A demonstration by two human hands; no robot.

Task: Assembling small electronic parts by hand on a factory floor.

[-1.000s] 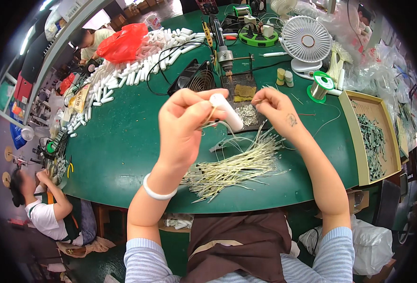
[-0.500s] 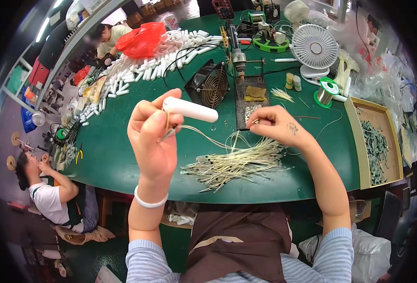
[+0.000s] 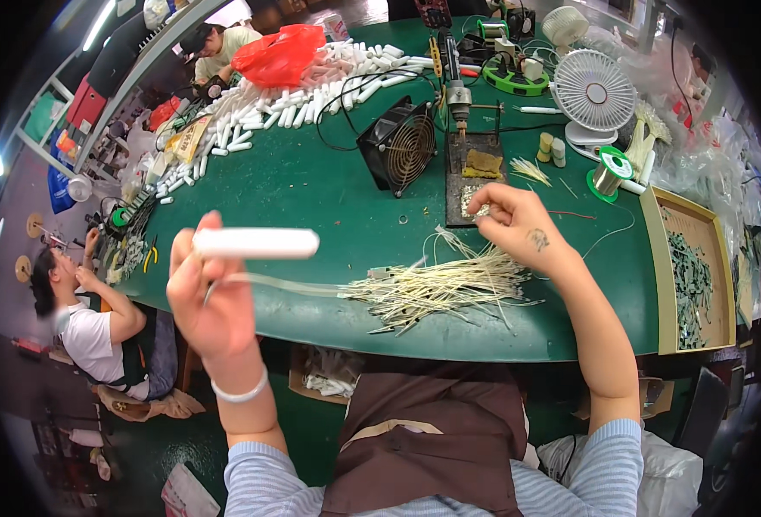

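My left hand (image 3: 217,306) is raised over the near left part of the table, its fingers closed around one end of a white tube (image 3: 260,243). Thin pale wires (image 3: 298,284) run from that hand to a pile of cut wires (image 3: 441,289) in front of me. My right hand (image 3: 522,231) hovers just behind the pile with thumb and fingers pinched together; whatever is between them is too small to make out. Beside its fingertips lies a patch of silvery bits (image 3: 477,200) on the dark base of an upright soldering iron (image 3: 459,99).
A black fan (image 3: 397,146) and a yellow-brown sponge (image 3: 484,164) stand beyond my hands. White tubes (image 3: 303,108) heap up at the far left under a red bag (image 3: 279,56). To the right are a white fan (image 3: 593,90), a solder spool (image 3: 610,175) and a box of small green parts (image 3: 690,276).
My left hand has moved left and toward me with the white tube, and the wires now stretch straighter from the pile. The right hand stays pinched near the silvery bits.
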